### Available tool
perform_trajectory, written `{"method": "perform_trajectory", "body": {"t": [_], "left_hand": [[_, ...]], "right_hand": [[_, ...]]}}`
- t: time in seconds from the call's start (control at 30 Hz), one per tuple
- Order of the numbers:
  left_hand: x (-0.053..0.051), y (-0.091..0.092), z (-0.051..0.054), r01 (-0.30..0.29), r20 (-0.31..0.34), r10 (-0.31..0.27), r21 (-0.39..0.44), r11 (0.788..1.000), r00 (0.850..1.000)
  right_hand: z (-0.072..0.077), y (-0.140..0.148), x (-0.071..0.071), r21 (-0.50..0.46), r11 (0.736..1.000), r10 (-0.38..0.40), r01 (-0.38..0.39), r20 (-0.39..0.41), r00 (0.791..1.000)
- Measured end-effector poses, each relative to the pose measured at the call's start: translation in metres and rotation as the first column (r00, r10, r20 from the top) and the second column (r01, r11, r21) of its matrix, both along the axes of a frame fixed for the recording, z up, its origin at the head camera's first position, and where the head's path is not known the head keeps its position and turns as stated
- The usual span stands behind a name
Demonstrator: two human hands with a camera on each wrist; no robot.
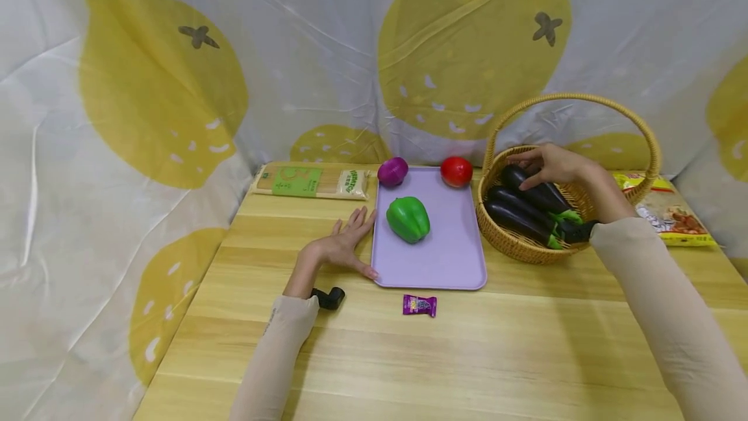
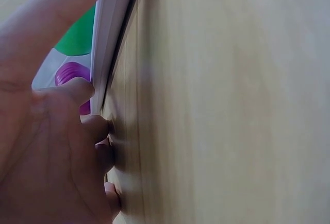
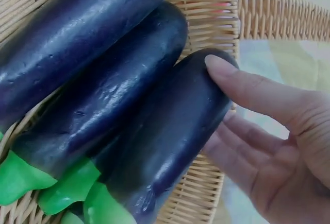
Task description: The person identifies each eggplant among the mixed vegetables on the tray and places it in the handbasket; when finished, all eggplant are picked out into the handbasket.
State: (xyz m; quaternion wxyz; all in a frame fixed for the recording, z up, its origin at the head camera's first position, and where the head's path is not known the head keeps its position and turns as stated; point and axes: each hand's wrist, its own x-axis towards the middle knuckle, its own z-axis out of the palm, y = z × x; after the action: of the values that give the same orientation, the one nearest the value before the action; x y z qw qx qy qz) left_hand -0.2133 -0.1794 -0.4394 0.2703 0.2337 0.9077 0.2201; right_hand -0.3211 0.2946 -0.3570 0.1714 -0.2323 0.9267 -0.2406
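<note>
My right hand (image 1: 558, 164) reaches into a wicker basket (image 1: 508, 250) that holds several dark purple eggplants with green stems. In the right wrist view its thumb lies on the rounded end of one eggplant (image 3: 172, 116), with the fingers around the far side. Other eggplants (image 3: 98, 98) lie beside that one. My left hand (image 1: 341, 247) rests with spread fingers on the table along the left edge of a lilac tray (image 1: 450, 245), the thumb at its near corner. On the tray sits a green bell pepper (image 1: 408, 219).
A purple onion (image 1: 393, 171) and a red tomato (image 1: 456, 171) sit at the tray's far corners. A noodle packet (image 1: 312, 180) lies at the back left. A small purple wrapped snack (image 1: 419, 305) is in front of the tray, and a yellow food bag (image 1: 672, 213) lies right of the basket.
</note>
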Motion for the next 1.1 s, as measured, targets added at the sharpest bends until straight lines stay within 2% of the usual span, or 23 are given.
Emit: {"method": "perform_trajectory", "body": {"t": [0.17, 0.43, 0.9, 0.97, 1.1], "left_hand": [[-0.001, 0.001, 0.002, -0.001, 0.001, 0.001, -0.009, 1.0, 1.0], [0.0, 0.0, 0.002, -0.016, 0.009, 0.016, -0.011, 1.0, 1.0], [0.001, -0.001, 0.001, -0.018, 0.0, 0.018, -0.002, 1.0, 1.0], [0.0, -0.001, 0.001, -0.017, -0.001, 0.017, -0.002, 1.0, 1.0], [0.0, -0.002, 0.002, -0.016, -0.002, 0.016, 0.012, 1.0, 1.0]], "right_hand": [[-0.001, 0.005, 0.002, -0.009, 0.999, -0.044, 0.044, 0.026, 0.999], [0.001, 0.01, 0.002, -0.031, 0.997, -0.066, 0.072, 0.162, 0.985], [-0.008, 0.016, 0.0, -0.081, 0.995, -0.038, 0.054, 0.195, 0.98], [-0.008, 0.017, 0.0, -0.083, 0.995, -0.037, 0.053, 0.189, 0.981], [-0.003, 0.014, 0.004, -0.028, 0.999, -0.024, 0.027, 0.114, 0.993]]}}
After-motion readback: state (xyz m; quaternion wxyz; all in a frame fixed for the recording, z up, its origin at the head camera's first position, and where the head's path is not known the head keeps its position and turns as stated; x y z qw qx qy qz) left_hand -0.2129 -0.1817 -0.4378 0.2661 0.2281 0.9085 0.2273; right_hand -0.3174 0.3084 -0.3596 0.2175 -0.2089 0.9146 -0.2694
